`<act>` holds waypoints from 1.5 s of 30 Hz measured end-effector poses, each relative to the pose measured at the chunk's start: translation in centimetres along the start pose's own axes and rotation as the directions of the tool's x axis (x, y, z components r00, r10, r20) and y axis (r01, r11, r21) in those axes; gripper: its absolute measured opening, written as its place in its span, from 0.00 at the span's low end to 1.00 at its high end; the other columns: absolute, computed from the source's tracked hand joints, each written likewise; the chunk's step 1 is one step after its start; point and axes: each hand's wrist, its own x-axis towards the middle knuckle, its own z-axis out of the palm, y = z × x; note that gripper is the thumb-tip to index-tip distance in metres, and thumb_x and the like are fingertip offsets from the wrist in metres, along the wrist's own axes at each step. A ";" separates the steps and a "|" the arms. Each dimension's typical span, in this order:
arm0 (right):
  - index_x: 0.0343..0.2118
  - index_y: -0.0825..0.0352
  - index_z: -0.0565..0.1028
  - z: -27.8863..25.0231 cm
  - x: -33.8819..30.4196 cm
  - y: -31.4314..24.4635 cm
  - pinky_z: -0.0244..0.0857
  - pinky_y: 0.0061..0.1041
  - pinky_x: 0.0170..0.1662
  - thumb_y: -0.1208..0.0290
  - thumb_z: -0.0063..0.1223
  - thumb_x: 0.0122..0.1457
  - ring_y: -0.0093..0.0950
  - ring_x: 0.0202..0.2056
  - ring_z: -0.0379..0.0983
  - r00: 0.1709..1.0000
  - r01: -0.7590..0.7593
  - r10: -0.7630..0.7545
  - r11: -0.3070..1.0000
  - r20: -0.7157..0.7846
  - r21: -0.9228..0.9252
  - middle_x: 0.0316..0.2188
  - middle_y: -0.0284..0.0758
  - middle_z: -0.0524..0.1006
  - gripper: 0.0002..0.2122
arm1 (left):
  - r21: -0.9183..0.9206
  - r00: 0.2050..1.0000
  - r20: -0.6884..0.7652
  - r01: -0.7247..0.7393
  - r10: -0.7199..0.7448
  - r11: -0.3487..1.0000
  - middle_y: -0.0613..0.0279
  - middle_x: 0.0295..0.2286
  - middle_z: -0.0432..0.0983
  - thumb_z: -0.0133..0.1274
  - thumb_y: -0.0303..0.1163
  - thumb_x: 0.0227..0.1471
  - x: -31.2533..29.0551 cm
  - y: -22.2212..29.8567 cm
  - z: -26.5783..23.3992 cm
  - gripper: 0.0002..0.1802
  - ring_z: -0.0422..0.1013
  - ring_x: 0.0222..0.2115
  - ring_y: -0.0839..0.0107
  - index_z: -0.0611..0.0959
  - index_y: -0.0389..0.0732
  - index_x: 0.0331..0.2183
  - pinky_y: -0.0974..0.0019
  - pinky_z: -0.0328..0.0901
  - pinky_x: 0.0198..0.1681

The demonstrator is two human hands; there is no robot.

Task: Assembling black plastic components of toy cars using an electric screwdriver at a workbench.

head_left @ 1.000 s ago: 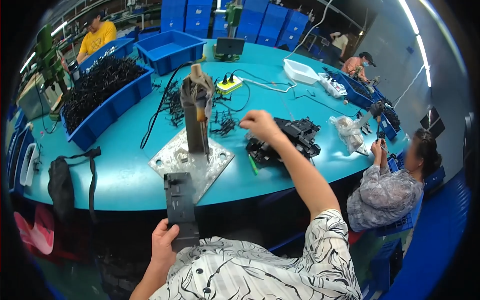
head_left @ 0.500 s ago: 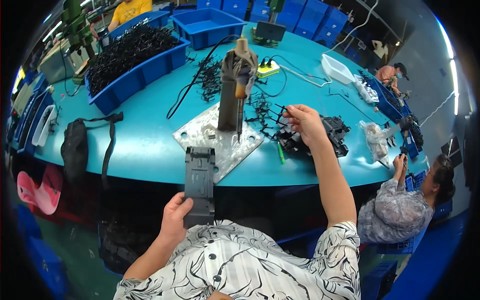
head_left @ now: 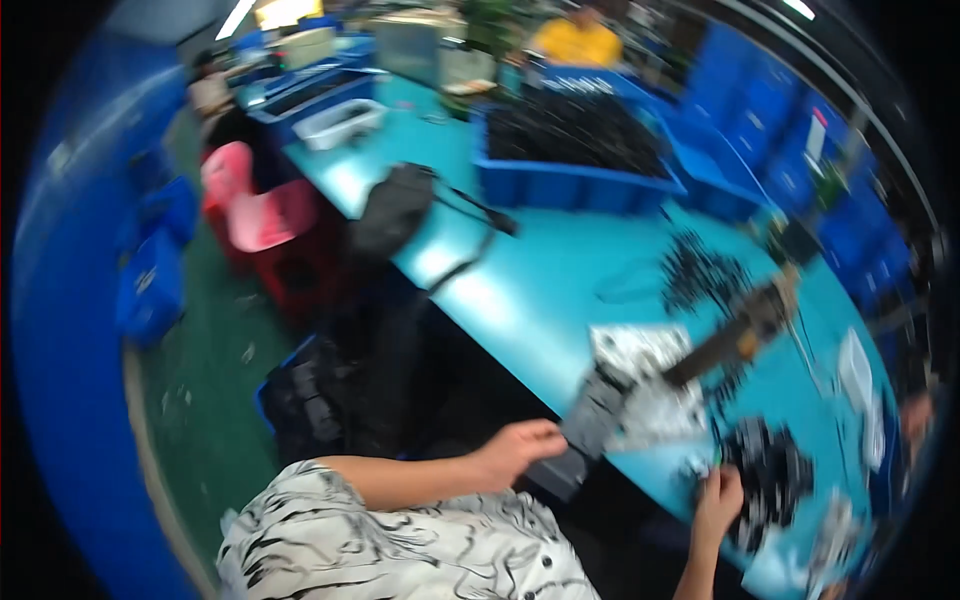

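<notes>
While the left hand grips a dark block at the table edge, the right hand touches black parts beyond, grip unclear.

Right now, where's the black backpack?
Head view, upper left of centre: the black backpack lies on the near edge of the teal table, beside the pink chair and left of the blue bin of black parts.

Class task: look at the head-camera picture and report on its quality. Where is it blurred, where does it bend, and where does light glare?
Head view: motion blur smears everything, worst on the upright fixture and the left hand; fisheye bends the turquoise table edge, with a dark rim round the picture; ceiling lights glare white at the top; the right hand is soft too.
</notes>
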 end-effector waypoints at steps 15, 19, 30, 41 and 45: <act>0.34 0.67 0.78 -0.2 -0.3 -0.4 0.65 0.35 0.43 0.80 0.54 0.50 0.42 0.36 0.72 0.704 0.696 -0.670 0.586 0.236 -0.415 0.37 0.41 0.77 0.08 | 0.041 1.000 -0.013 0.009 -0.008 0.999 0.72 0.35 0.73 0.51 0.35 0.56 0.1 0.4 -0.1 0.13 0.66 0.37 0.83 0.77 0.40 0.42 0.75 0.61 0.41; 0.32 0.67 0.78 -0.5 -0.4 -1.0 0.65 0.35 0.41 0.79 0.56 0.50 0.41 0.35 0.72 0.702 0.700 -0.677 0.598 0.221 -0.390 0.35 0.40 0.78 0.06 | 0.016 1.000 0.022 0.000 0.000 1.000 0.72 0.35 0.73 0.50 0.35 0.57 0.8 0.0 -0.4 0.12 0.67 0.37 0.82 0.78 0.40 0.41 0.76 0.61 0.41; 0.30 0.63 0.77 -0.3 -0.7 -1.5 0.64 0.33 0.34 0.74 0.58 0.50 0.40 0.29 0.70 0.705 0.705 -0.655 0.608 0.270 -0.365 0.26 0.38 0.74 0.04 | 0.006 0.997 0.074 -0.008 0.008 1.000 0.78 0.29 0.69 0.49 0.41 0.57 0.4 1.5 0.2 0.15 0.56 0.23 0.88 0.78 0.44 0.43 0.79 0.50 0.25; 0.33 0.72 0.78 -1.0 -7.1 -3.9 0.67 0.26 0.33 0.77 0.58 0.53 0.28 0.26 0.71 0.907 0.395 -0.381 0.917 0.182 -0.049 0.26 0.38 0.75 0.06 | 0.050 0.998 0.056 -0.042 0.040 0.998 0.79 0.24 0.69 0.53 0.38 0.55 -1.2 0.6 0.8 0.07 0.59 0.23 0.86 0.80 0.45 0.33 0.79 0.53 0.26; 0.28 0.70 0.74 4.0 -6.2 -7.2 0.59 0.26 0.25 0.83 0.58 0.47 0.30 0.21 0.65 0.737 0.650 -0.632 0.760 0.239 0.005 0.21 0.37 0.71 0.05 | 0.111 0.996 -0.077 -0.028 0.036 0.993 0.75 0.24 0.72 0.55 0.30 0.51 -0.9 1.1 0.5 0.03 0.64 0.26 0.85 0.80 0.42 0.29 0.78 0.59 0.29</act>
